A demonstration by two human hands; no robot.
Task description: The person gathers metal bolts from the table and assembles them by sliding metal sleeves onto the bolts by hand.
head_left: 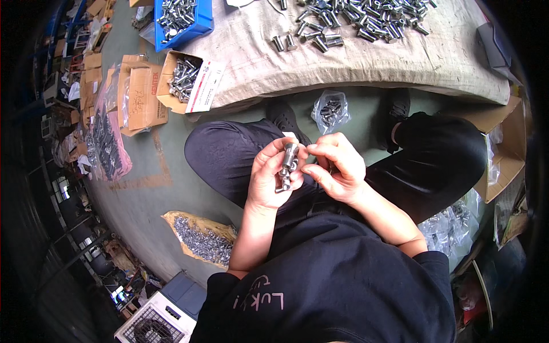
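Observation:
My left hand (270, 180) is closed around several small shiny metal fittings (289, 155). One stands upright between thumb and fingers, its wider end on top, and smaller pieces lie in the palm below. Close beside it on the right is my right hand (342, 168), thumb and forefinger apart with nothing visible between them. Its forefinger tip is next to the upright fitting; whether they touch I cannot tell. Beyond my hands, a clear plastic bag (331, 112) of dark metal pieces lies on the floor between my feet.
A cloth-covered table (354, 68) ahead bears a pile of headed metal cylinders (372, 20). At its left are a blue bin (200, 26) and an open carton (166, 94), both holding metal parts. Small parts fill a brown sack (200, 240). Another carton (503, 148) stands at right.

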